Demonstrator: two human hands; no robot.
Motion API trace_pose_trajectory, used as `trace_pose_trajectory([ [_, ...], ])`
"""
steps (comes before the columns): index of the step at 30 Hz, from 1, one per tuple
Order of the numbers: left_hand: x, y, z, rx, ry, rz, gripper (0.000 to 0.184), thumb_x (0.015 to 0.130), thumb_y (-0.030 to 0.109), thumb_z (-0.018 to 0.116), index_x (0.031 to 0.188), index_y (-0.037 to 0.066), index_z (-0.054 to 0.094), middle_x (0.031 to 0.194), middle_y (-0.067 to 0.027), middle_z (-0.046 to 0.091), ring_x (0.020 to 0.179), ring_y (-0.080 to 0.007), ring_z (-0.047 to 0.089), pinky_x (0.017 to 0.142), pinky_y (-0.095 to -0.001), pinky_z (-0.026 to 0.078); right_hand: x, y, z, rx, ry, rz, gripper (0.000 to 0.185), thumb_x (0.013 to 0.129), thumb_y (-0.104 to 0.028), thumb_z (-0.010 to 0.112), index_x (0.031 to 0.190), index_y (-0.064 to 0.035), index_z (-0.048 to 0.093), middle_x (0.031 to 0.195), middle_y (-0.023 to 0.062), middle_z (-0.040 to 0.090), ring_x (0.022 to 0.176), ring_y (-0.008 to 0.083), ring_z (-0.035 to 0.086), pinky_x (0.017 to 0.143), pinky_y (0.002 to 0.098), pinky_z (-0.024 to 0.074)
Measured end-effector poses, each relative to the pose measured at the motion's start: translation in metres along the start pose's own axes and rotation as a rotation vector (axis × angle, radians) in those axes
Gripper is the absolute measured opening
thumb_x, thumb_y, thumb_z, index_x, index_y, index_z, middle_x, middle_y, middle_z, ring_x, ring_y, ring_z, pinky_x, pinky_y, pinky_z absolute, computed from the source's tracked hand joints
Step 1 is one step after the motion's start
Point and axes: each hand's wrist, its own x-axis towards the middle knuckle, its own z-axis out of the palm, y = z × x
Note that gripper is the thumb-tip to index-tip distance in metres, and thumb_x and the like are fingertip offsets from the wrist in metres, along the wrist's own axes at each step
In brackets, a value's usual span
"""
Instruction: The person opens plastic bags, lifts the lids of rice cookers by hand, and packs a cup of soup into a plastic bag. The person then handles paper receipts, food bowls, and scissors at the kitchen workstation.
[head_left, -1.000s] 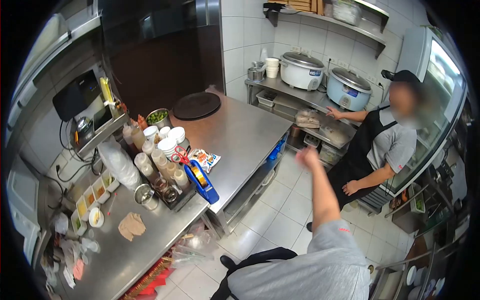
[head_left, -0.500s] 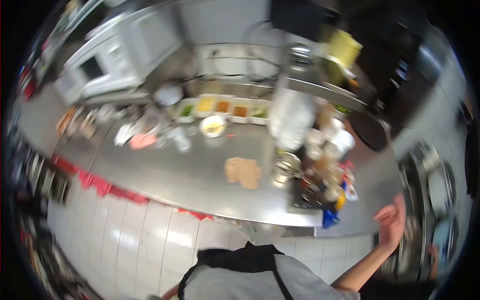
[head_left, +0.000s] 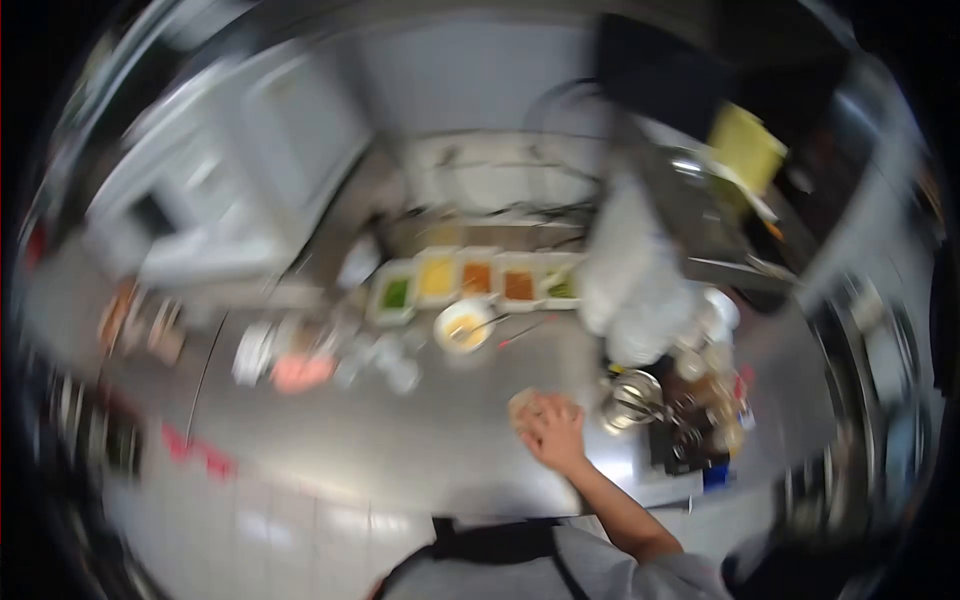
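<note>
My right hand rests on a tan cloth on the steel counter. Its fingers curl over the cloth, hiding most of it; only an edge shows beyond the fingertips. Behind the cloth stands a white bowl of yellow food with a utensil in it. To the right of my hand is a shiny metal pot. My left hand is out of the picture. The view is smeared by motion.
White trays of chopped green, yellow and reddish-brown food line the back. Plastic bags and a pink item lie left, below a white microwave. Right stand a large plastic bag, jars and bottles, and a shelf with a yellow container.
My right hand has come from beyond the counter's right end to the cloth and now covers it. The camera has turned, so the counter sits lower in view.
</note>
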Motion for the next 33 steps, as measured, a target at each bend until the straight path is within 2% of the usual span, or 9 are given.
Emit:
trace_pose_trajectory([
  [5, 0.012, 0.077, -0.112, -0.159, -0.410, -0.129, 0.047, 0.090, 0.030, 0.047, 0.127, 0.001, 0.045, 0.120, -0.0168, 0.055, 0.114, -0.0276, 0.049, 0.099, -0.0363, 0.036, 0.005, -0.001, 0.001, 0.071, 0.064, 0.115, 0.036, 0.077, -0.031, 0.061, 0.112, -0.0249, 0.056, 0.129, 0.0025, 0.045, 0.120, 0.0230, 0.039, 0.090, 0.0507, 0.0316],
  [8, 0.019, 0.110, -0.148, -0.176, -0.584, -0.241, 0.048, 0.090, 0.030, 0.048, 0.127, 0.001, 0.045, 0.119, -0.0168, 0.055, 0.114, -0.0275, 0.049, 0.099, -0.0363, 0.036, 0.002, 0.000, 0.010, 0.059, 0.127, 0.153, 0.037, 0.078, -0.030, 0.060, 0.114, -0.0242, 0.056, 0.130, 0.0022, 0.045, 0.120, 0.0234, 0.039, 0.090, 0.0492, 0.0323],
  [13, 0.021, 0.146, -0.179, -0.106, -0.828, -0.333, 0.048, 0.090, 0.032, 0.048, 0.127, 0.001, 0.045, 0.119, -0.0168, 0.055, 0.113, -0.0274, 0.049, 0.100, -0.0363, 0.036, -0.007, -0.030, 0.006, -0.111, 0.183, 0.509, 0.038, 0.080, -0.031, 0.058, 0.116, -0.0233, 0.055, 0.131, 0.0020, 0.043, 0.122, 0.0236, 0.038, 0.093, 0.0516, 0.0314],
  [16, -0.027, 0.192, -0.139, -0.116, -0.958, -0.154, 0.049, 0.092, 0.031, 0.046, 0.132, 0.003, 0.041, 0.123, -0.0141, 0.053, 0.118, -0.0233, 0.046, 0.101, -0.0339, 0.035, -0.048, -0.050, 0.005, -0.192, 0.224, 0.652, 0.039, 0.080, -0.032, 0.057, 0.119, -0.0233, 0.052, 0.131, 0.0030, 0.043, 0.122, 0.0240, 0.037, 0.091, 0.0524, 0.0324],
  [20, -0.015, 0.184, -0.127, -0.267, -1.054, -0.075, 0.051, 0.092, 0.032, 0.045, 0.133, 0.002, 0.038, 0.124, -0.0154, 0.052, 0.116, -0.0246, 0.047, 0.101, -0.0340, 0.034, -0.081, -0.068, -0.005, -0.278, 0.209, 0.841, 0.040, 0.081, -0.032, 0.056, 0.120, -0.0230, 0.051, 0.131, 0.0040, 0.043, 0.121, 0.0251, 0.038, 0.090, 0.0531, 0.0333],
  [28, -0.015, 0.183, -0.126, -0.131, -1.000, -0.027, 0.051, 0.093, 0.031, 0.045, 0.134, 0.002, 0.037, 0.125, -0.0159, 0.051, 0.116, -0.0248, 0.047, 0.101, -0.0347, 0.034, -0.079, -0.072, -0.010, -0.281, 0.241, 0.834, 0.038, 0.081, -0.032, 0.055, 0.118, -0.0212, 0.052, 0.129, 0.0026, 0.044, 0.119, 0.0237, 0.040, 0.089, 0.0507, 0.0346],
  [33, -0.043, 0.196, -0.122, 0.076, -0.898, 0.150, 0.051, 0.093, 0.030, 0.044, 0.134, 0.002, 0.035, 0.125, -0.0162, 0.050, 0.116, -0.0250, 0.047, 0.102, -0.0351, 0.033, -0.079, -0.072, -0.008, -0.295, 0.244, 0.821, 0.039, 0.081, -0.032, 0.056, 0.118, -0.0225, 0.053, 0.129, 0.0030, 0.045, 0.117, 0.0238, 0.042, 0.088, 0.0485, 0.0340],
])
